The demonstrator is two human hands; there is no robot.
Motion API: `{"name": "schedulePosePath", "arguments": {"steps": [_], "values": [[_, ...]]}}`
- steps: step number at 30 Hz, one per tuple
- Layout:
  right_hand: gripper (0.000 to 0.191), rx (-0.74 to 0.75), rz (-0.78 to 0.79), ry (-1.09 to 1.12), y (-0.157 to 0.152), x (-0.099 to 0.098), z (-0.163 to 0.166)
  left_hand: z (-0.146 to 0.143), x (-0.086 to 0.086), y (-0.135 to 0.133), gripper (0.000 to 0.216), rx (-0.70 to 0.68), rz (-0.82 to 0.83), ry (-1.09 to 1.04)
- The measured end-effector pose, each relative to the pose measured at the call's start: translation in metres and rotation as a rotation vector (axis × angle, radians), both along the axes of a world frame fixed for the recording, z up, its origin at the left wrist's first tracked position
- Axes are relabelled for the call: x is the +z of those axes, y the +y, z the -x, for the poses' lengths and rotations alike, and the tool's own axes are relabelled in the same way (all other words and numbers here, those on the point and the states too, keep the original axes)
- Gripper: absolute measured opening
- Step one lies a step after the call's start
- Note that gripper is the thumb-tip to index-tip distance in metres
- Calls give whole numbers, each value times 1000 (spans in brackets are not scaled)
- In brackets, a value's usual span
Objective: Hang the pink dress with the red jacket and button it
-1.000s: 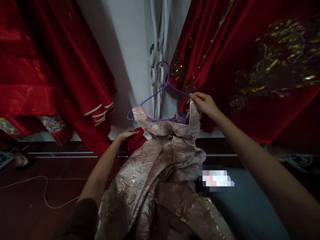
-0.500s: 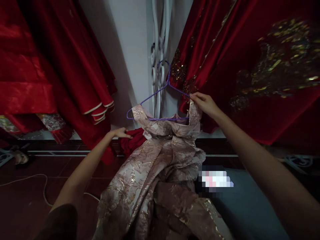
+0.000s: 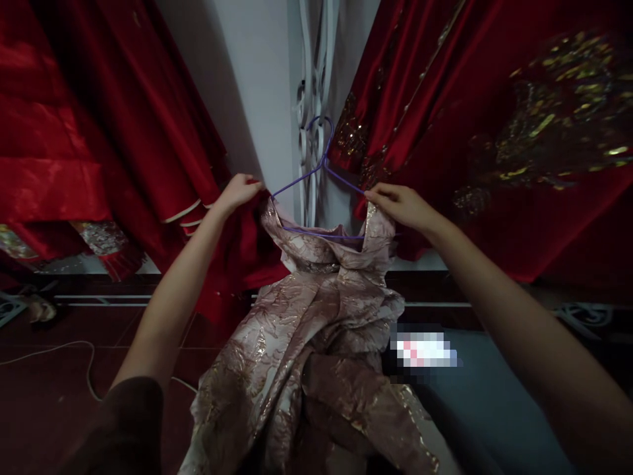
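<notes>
A pale pink dress [image 3: 316, 290] with gold patterning hangs from a purple hanger [image 3: 299, 179], whose hook is caught on white ornate metalwork. At the dress's left shoulder, my left hand [image 3: 241, 192] is closed on red cloth [image 3: 262, 244] that drops beside the bodice. Across from it, my right hand [image 3: 403, 204] pinches the top of the right shoulder strap against the hanger arm. The strap's very edge is covered by my fingertips. Lower down, the skirt spreads in crumpled folds toward me.
Red satin garments [image 3: 173, 132] hang on the left, and a red gown with gold sequins [image 3: 558, 125] on the right. White scrolled metalwork [image 3: 311, 86] rises in the middle. A blurred lit rectangle [image 3: 428, 349] lies on a grey-blue surface [image 3: 494, 396]. A thin cable [image 3: 89, 369] crosses the floor.
My left hand has risen from beside the bodice to the left shoulder, bringing the red cloth up with it. My right hand stays at the right strap, and hanger and dress have shifted slightly left.
</notes>
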State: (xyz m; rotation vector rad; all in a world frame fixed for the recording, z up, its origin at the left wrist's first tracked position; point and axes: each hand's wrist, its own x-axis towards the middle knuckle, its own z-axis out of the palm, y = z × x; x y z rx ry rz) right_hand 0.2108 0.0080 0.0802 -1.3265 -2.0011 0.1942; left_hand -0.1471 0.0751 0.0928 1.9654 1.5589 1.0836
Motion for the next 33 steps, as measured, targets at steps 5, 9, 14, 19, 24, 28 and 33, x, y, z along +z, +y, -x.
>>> {"name": "schedulePosePath", "arguments": {"steps": [5, 9, 14, 19, 24, 28, 33], "values": [[42, 4, 71, 78, -11, 2, 8, -80, 16, -23, 19, -256, -359, 52], [38, -43, 182, 139, 13, 10, 2, -86, 18, -30, 17, -297, -349, 116], [29, 144, 715, -63, 54, 25, 30, -60, 26, -22, 17, -307, 31, 228], [28, 424, 773, -64, 59, 17, 68, -43, 27, -16, 16, -337, 253, 0], [29, 517, 954, -6, 58, 9, 58, -42, 17, -8, 18, -373, 455, -244], [28, 580, 1011, 77, 57, 6, 57, -46, 12, -7, 22, -454, 476, -296], [29, 654, 980, 55, 53, 4, 71, -40, 12, -5, 23, -470, 453, -258]]}}
